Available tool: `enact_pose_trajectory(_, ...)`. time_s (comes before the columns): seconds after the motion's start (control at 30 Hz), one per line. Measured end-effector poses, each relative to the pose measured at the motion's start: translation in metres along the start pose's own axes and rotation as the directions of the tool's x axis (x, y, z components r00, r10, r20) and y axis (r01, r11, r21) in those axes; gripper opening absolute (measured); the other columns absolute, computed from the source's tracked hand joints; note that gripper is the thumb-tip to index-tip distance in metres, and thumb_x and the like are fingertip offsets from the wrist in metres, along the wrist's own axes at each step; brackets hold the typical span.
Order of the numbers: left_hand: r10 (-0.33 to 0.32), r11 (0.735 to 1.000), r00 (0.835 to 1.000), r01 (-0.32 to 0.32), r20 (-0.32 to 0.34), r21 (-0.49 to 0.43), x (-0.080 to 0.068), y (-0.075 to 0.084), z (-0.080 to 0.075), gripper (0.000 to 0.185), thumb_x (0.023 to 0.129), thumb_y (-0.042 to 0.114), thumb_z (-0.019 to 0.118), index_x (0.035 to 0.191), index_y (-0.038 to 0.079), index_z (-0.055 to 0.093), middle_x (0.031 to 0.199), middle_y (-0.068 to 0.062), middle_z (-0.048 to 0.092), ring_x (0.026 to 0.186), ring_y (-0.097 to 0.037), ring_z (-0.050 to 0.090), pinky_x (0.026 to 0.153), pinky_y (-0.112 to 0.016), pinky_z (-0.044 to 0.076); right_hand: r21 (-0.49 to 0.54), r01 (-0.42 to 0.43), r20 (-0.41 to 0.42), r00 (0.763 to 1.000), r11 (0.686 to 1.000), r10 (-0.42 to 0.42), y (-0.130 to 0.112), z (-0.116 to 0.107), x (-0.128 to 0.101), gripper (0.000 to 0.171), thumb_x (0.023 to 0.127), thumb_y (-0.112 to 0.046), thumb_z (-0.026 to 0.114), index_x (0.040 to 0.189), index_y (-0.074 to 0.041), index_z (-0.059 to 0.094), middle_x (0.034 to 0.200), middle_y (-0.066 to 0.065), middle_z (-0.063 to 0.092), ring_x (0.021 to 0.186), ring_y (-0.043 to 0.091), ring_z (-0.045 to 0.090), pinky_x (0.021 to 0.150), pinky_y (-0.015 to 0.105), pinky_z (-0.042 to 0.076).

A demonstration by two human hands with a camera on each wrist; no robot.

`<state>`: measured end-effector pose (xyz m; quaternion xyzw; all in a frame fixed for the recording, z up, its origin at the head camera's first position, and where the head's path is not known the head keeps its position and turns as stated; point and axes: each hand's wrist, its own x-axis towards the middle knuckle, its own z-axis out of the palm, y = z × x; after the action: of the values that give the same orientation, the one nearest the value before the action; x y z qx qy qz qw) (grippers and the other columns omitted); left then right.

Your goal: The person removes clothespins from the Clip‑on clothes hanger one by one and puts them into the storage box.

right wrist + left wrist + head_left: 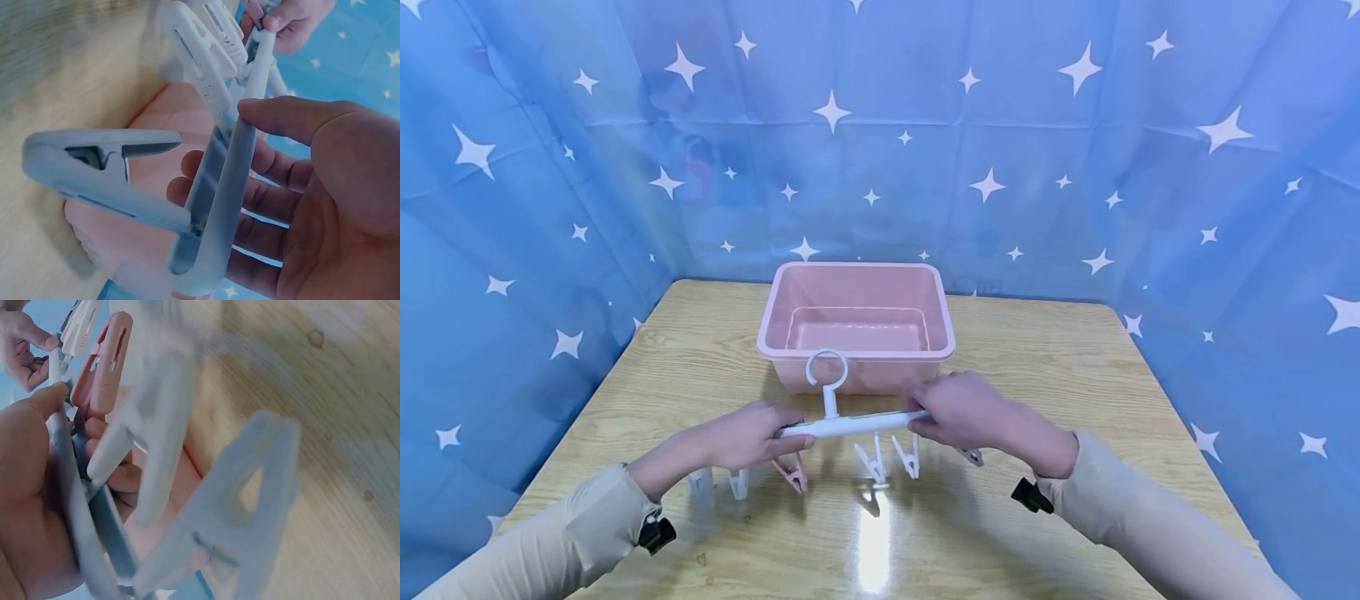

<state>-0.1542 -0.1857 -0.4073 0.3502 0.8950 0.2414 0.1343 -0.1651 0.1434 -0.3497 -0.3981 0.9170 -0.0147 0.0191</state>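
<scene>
The left hand [748, 437] and right hand [962, 412] each curl fingers and thumb round one end of the white clip hanger [850, 425], held level just above the table [1075, 375] near its front edge. The pink tub [857, 321] just behind, toward the far edge, looks empty, so I judge the hanger not yet put away

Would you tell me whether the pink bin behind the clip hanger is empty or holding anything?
Empty. The head view looks straight into the pink bin and shows only its bare floor and walls; the clip hanger is held in front of it, outside.

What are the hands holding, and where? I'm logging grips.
Both hold the clip hanger: left hand and right hand each at one end of its bar.
</scene>
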Motion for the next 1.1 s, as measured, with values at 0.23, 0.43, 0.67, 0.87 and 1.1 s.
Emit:
enact_pose_trajectory(0.23, 0.006, 0.999, 0.997, -0.003, -0.08, 0.04, 0.0, 0.002, -0.013, 0.028, 0.103, 0.047, 0.051, 0.087, 0.024, 0.056, 0.069, 0.017, 0.058, 0.057, 0.004, 0.05, 0.055, -0.02, 0.042, 0.006, 0.009, -0.07, 0.998, 1.0, -0.009, 0.004, -0.011, 0.002, 0.017, 0.092, -0.034, 0.07, 0.1, -0.021, 0.062, 0.066, -0.012, 0.055, 0.052, 0.005, 0.046, 0.047, 0.027, 0.04)
enact_pose_trajectory(0.43, 0.025, 0.997, 0.991, -0.015, -0.132, 0.074, 0.001, 0.002, -0.025, 0.026, 0.104, 0.046, 0.049, 0.092, 0.024, 0.058, 0.074, 0.022, 0.065, 0.07, 0.004, 0.06, 0.065, -0.022, 0.046, 0.037, -0.024, -0.075, 0.997, 0.999, 0.027, 0.01, -0.023, 0.006, 0.017, 0.094, -0.036, 0.067, 0.102, -0.022, 0.063, 0.066, -0.012, 0.055, 0.056, 0.006, 0.048, 0.05, 0.027, 0.04)
enact_pose_trajectory(0.67, 0.042, 0.991, 0.977, -0.014, -0.207, 0.134, 0.003, 0.003, -0.039, 0.033, 0.104, 0.043, 0.05, 0.129, 0.024, 0.061, 0.088, 0.018, 0.068, 0.083, 0.001, 0.064, 0.075, -0.029, 0.051, 0.066, -0.051, -0.099, 0.993, 0.996, 0.058, 0.019, -0.039, 0.012, 0.02, 0.094, -0.038, 0.067, 0.104, -0.02, 0.064, 0.071, -0.01, 0.061, 0.059, 0.008, 0.051, 0.053, 0.028, 0.04)
enact_pose_trajectory(0.87, 0.017, 0.988, 0.968, 0.022, -0.25, 0.153, 0.003, 0.005, -0.051, 0.036, 0.103, 0.042, 0.053, 0.132, 0.022, 0.061, 0.089, 0.014, 0.066, 0.077, -0.002, 0.059, 0.073, -0.028, 0.049, 0.098, -0.1, -0.089, 0.99, 0.99, 0.109, 0.025, -0.051, 0.019, 0.02, 0.095, -0.041, 0.065, 0.104, -0.022, 0.063, 0.068, -0.012, 0.061, 0.06, 0.009, 0.054, 0.058, 0.029, 0.043)
enact_pose_trajectory(1.1, 0.013, 0.987, 0.953, 0.035, -0.302, 0.156, 0.005, 0.003, -0.059, 0.022, 0.101, 0.041, 0.058, 0.088, 0.023, 0.058, 0.067, 0.014, 0.052, 0.063, -0.005, 0.048, 0.062, -0.024, 0.041, 0.136, -0.119, -0.113, 0.984, 0.984, 0.135, 0.032, -0.06, 0.027, 0.025, 0.094, -0.042, 0.066, 0.107, -0.021, 0.063, 0.075, -0.008, 0.064, 0.062, 0.01, 0.055, 0.062, 0.03, 0.045)
